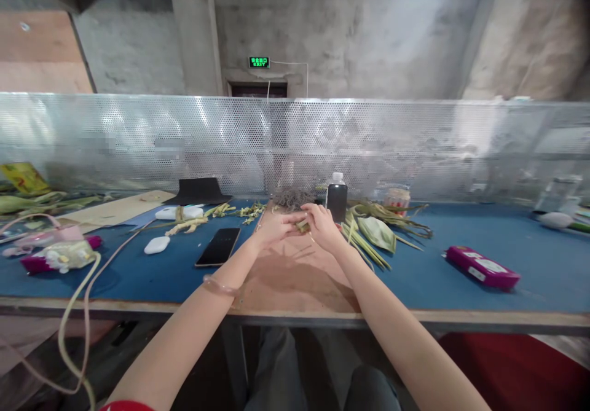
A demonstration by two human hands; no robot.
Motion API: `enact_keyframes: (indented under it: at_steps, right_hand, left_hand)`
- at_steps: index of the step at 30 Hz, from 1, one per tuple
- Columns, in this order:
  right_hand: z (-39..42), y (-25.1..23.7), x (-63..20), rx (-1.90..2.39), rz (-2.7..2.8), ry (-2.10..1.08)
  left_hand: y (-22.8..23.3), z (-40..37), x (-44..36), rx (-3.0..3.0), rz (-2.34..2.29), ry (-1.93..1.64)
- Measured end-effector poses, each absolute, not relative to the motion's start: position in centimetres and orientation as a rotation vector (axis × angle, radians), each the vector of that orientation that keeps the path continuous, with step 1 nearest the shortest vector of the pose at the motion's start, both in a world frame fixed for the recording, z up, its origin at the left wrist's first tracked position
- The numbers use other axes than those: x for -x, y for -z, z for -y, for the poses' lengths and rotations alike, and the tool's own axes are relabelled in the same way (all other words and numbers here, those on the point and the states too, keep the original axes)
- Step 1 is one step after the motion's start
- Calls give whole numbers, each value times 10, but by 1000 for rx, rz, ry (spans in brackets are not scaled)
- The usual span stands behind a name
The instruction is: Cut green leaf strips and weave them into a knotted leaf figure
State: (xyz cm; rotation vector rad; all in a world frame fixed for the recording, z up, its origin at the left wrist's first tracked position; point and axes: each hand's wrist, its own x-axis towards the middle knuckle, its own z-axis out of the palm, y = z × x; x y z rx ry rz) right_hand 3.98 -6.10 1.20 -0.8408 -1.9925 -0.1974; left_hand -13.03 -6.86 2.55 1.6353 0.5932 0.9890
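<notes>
over the brown board (295, 282), left hand (275, 228) and right hand (325, 227) fingers pinch a leaf strip (302, 226), table edge (461, 317) near.

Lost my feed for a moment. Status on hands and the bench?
Left hand and right hand together on a small leaf strip, above the brown board. Phone left, green leaves right, neither in the way.

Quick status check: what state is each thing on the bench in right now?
Left hand: grip closed on the leaf strip.
Right hand: grip closed on the leaf strip.
Leaf strip: held between both hands above the board.
Phone: flat, screen dark.
Bottle: upright, capped.
Pink box: lying flat, closed.
</notes>
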Motion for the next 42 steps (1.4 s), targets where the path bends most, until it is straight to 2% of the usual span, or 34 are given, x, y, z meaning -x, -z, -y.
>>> enact_keyframes:
  at_steps: [10,19,28,42]
  right_hand:
    - [71,-15,-29,644,1923,32]
    - [58,-4,-32,749,1776,-88]
    - [58,-6,-30,784,1912,7]
    - [60,-12,-35,672,2028,-92]
  left_hand:
    - [-31,57,143,-1628,-558,-1138]
    - [-31,53,147,-1553,-542,-1284]
    - [-32,53,149,-1538,-511,-1224]
    - [-39,60,160,-1558,-502,-1117]
